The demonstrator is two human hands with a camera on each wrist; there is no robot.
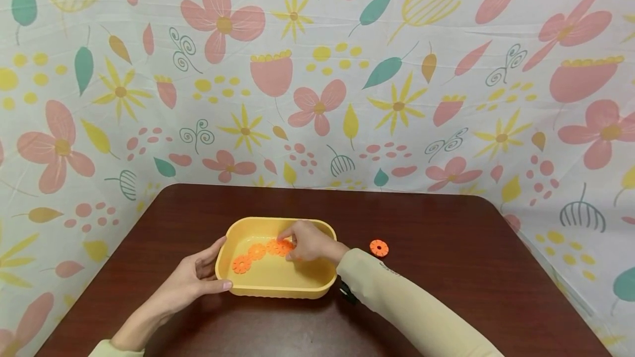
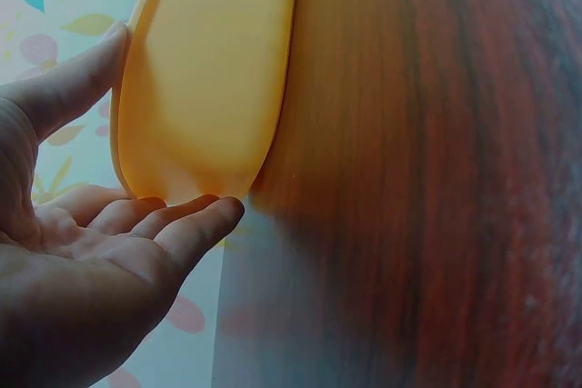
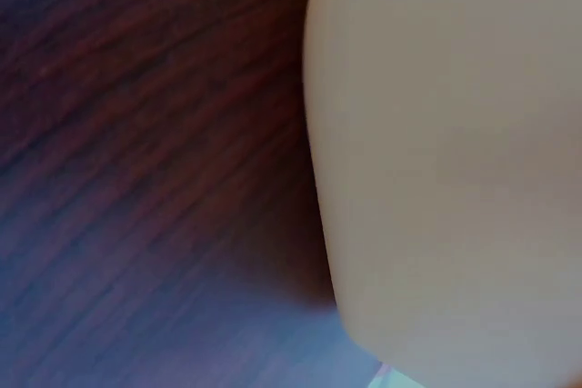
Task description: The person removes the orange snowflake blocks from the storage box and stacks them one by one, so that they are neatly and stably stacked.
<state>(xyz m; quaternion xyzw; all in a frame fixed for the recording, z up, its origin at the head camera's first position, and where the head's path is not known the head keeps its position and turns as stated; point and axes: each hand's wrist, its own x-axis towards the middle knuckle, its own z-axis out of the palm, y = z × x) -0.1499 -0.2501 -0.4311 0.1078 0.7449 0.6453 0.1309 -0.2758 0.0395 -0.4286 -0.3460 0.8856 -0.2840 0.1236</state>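
A yellow plastic basin (image 1: 278, 292) stands on the table, several orange notched discs (image 1: 241, 264) lying in a row on its floor. My left hand (image 1: 190, 277) holds the basin's left end, thumb at the near rim and fingers against the end wall. The left wrist view shows that same hand (image 2: 100, 252) touching the basin (image 2: 209, 70). Reaching inside from the right, my right hand (image 1: 312, 244) pinches an orange notched disc (image 1: 284, 247) at the row's right end; the fingers partly cover it. The right wrist view has no hand, only a blurred pale surface (image 3: 446, 152) up close.
Another orange disc (image 1: 379, 248) lies flat on the dark brown table (image 1: 436, 247), right of the basin and just beyond my right sleeve (image 1: 397, 291). A small dark object (image 1: 347, 292) is partly hidden below that sleeve. Behind the table hangs a flower-patterned cloth (image 1: 317, 125).
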